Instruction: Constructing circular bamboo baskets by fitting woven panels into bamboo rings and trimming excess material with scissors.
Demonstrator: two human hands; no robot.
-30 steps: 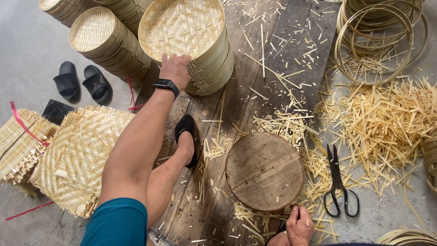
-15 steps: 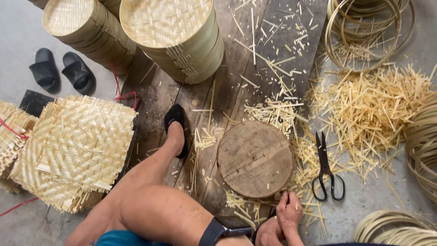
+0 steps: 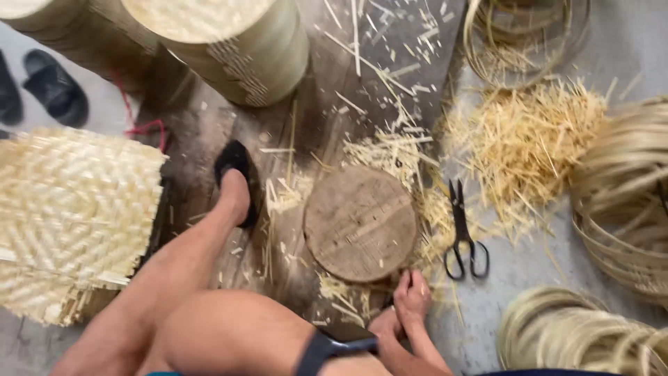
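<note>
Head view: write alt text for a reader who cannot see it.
Both hands, the left hand and the right hand, meet at the near edge of a round wooden block on a plank floor littered with bamboo scraps. Black scissors lie beside it; woven mats, a stacked basket and coiled strips surround.

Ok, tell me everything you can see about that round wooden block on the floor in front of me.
The round wooden block is a flat, brown disc of worn wood, its top scored with fine lines and cracks. It lies face-up on dark wooden planks, ringed by pale bamboo shavings. The black-handled scissors lie just to its right, apart from it. A hand is at its lower right edge; whether it touches is unclear.
</note>
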